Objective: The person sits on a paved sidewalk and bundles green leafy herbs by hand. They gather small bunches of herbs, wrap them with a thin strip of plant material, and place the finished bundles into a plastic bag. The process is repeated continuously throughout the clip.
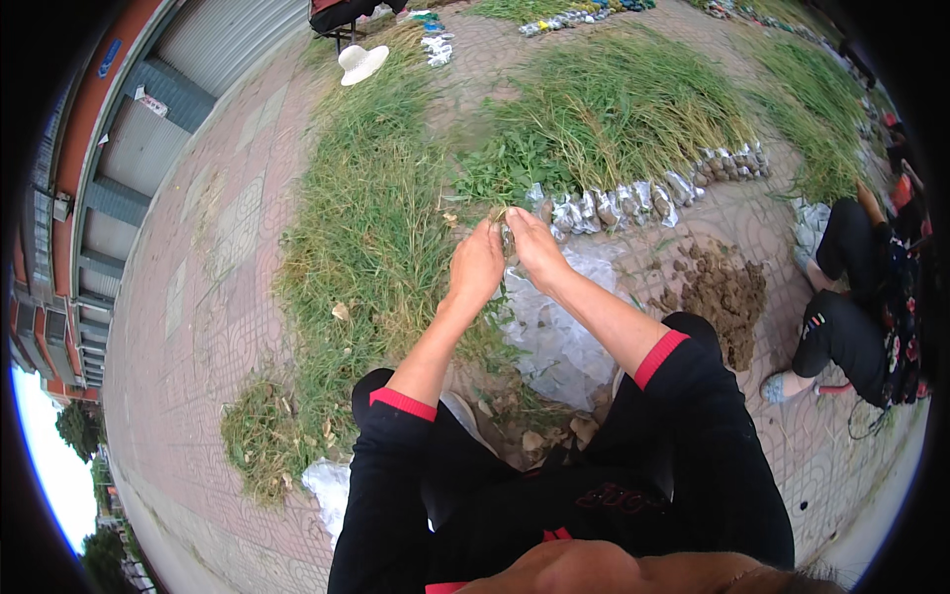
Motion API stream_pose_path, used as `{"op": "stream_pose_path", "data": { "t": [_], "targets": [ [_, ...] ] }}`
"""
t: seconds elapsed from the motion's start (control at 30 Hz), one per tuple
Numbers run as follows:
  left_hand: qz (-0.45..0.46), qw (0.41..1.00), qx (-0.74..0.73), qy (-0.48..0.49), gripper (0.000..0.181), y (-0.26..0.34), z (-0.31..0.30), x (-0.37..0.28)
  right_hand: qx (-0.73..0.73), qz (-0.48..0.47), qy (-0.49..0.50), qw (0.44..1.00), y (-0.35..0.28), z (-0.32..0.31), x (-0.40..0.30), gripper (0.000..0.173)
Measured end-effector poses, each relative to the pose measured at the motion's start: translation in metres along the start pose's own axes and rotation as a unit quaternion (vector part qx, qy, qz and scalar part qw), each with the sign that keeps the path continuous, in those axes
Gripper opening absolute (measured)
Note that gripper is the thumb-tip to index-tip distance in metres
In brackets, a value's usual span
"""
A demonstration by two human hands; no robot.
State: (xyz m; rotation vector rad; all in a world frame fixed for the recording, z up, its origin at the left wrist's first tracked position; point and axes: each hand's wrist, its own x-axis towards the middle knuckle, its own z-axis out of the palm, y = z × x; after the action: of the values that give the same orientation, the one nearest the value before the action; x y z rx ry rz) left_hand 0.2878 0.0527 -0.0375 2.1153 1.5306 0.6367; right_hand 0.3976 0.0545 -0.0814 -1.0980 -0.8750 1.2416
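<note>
My left hand and my right hand meet in front of me, their fingertips close together around a small tuft of plant stems. How each hand grips it is partly hidden by the fingers. Just beyond, green plants lie in a row, their root ends wrapped in plastic bundles that hold soil. Below my hands a pile of thin translucent plastic sheets lies on the ground between my knees. Loose cut green plants are heaped at my left.
A mound of brown soil lies on the paving at my right. Another person crouches at the far right beside more plants. A white sun hat rests at the top left, near a chair. A small grass heap is lower left.
</note>
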Motion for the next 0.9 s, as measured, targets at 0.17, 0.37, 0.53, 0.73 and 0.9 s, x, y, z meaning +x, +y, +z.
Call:
{"op": "stream_pose_path", "data": {
  "t": [0.17, 0.37, 0.53, 0.73, 0.9],
  "targets": [
    [-0.007, 0.995, 0.099, -0.006, 0.026, 0.008, 0.013, -0.007, 0.24, 0.065, -0.091, 0.964, -0.004, 0.005, -0.009, 0.045],
    [0.037, 0.992, 0.124, -0.003, 0.024, 0.003, 0.012, -0.005, 0.047, -0.03, -0.094, 0.994, -0.004, 0.007, -0.011, 0.036],
    [0.065, 0.996, 0.064, -0.009, 0.025, 0.017, 0.009, -0.003, 0.181, -0.012, -0.079, 0.98, -0.01, -0.009, 0.012, 0.028],
    [0.066, 0.975, -0.133, -0.163, 0.035, -0.013, -0.012, 0.006, 0.463, 0.093, 0.026, 0.881, -0.037, -0.05, 0.036, 0.025],
    [0.037, 0.98, -0.027, -0.195, 0.032, -0.03, -0.036, 0.013, 0.474, 0.056, 0.051, 0.877, -0.057, -0.091, 0.047, 0.026]
  ]
}}
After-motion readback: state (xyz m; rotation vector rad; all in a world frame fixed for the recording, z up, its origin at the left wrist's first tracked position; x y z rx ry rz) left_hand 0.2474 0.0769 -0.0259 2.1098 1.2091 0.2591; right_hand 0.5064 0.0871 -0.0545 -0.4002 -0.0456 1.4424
